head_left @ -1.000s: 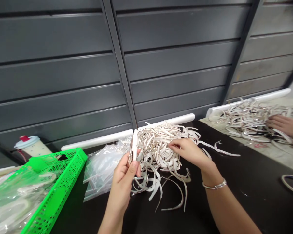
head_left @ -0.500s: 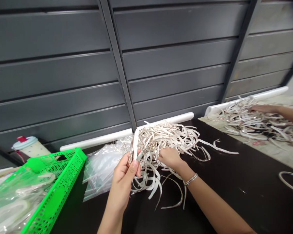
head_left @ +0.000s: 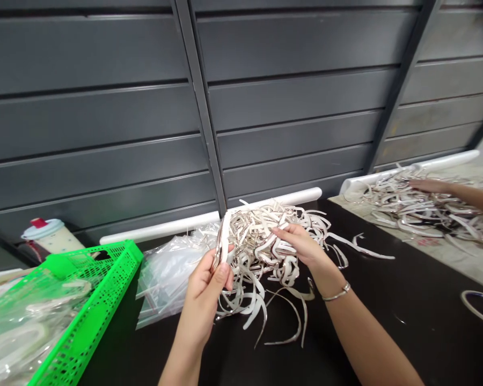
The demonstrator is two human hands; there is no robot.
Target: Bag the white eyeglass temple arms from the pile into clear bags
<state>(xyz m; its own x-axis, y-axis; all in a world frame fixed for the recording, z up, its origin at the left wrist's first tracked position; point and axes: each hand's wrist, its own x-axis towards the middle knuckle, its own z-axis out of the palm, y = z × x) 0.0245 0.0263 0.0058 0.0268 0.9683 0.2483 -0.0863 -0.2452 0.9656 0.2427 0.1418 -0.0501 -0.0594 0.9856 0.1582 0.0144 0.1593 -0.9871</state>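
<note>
My left hand (head_left: pixel 209 273) is closed around a small bunch of curved white strips with shiny, metallic-looking edges (head_left: pixel 224 236), held upright at the left side of the pile. A tangled pile of similar strips (head_left: pixel 261 225) covers the middle of the black table. Over its right side, my right hand (head_left: pixel 301 244) pinches some curved strips (head_left: pixel 280 245) between thumb and fingers. Which of these strips are lifted and which still lie in the pile is hard to make out. A thin bracelet (head_left: pixel 338 292) circles my right wrist.
Clear plastic bags (head_left: pixel 167 273) lie left of the pile, beside a green crate (head_left: pixel 92 316) holding bagged items. A lidded cup (head_left: pixel 54 236) stands behind it. To the right, a co-worker's hand (head_left: pixel 430 186) touches another strip heap (head_left: pixel 418 209). Grey panels (head_left: pixel 298 123) rise behind.
My right hand has come up out of the pile and moved slightly right, with strips between its fingers. My left hand has barely moved and keeps its bunch.
</note>
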